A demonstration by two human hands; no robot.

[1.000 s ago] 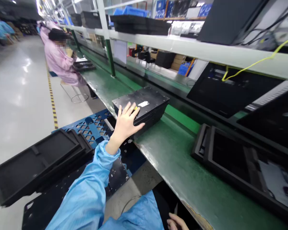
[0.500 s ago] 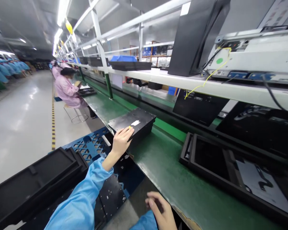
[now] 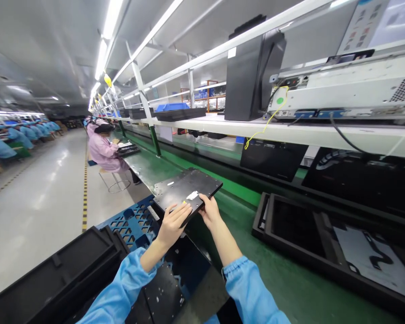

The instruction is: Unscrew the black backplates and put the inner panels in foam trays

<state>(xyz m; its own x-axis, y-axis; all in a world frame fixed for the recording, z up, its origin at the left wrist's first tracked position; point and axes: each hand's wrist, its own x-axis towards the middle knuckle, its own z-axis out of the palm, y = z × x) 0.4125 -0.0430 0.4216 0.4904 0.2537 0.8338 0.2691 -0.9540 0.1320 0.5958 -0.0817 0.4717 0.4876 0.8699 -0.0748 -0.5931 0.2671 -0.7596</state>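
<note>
A flat black panel (image 3: 182, 186) with small holes and a white label lies over the green bench near its left edge, its near side slightly raised. My left hand (image 3: 173, 222) rests on the near left part of the panel, fingers stretched out and close together on its top face. At the near right corner, my right hand (image 3: 209, 211) grips the panel's edge, thumb on top near the label and fingers underneath. What lies beneath the panel is mostly hidden.
Black foam trays (image 3: 57, 270) are stacked at lower left by a blue pallet (image 3: 131, 222). Another foam tray (image 3: 266, 231) holds parts on the right of the green bench (image 3: 236, 213). A white shelf (image 3: 340, 130) runs above. A person in pink (image 3: 103, 146) sits farther along.
My right hand has moved up and forward from the bench's near edge and taken hold of the panel's right corner. My left hand remains on the panel.
</note>
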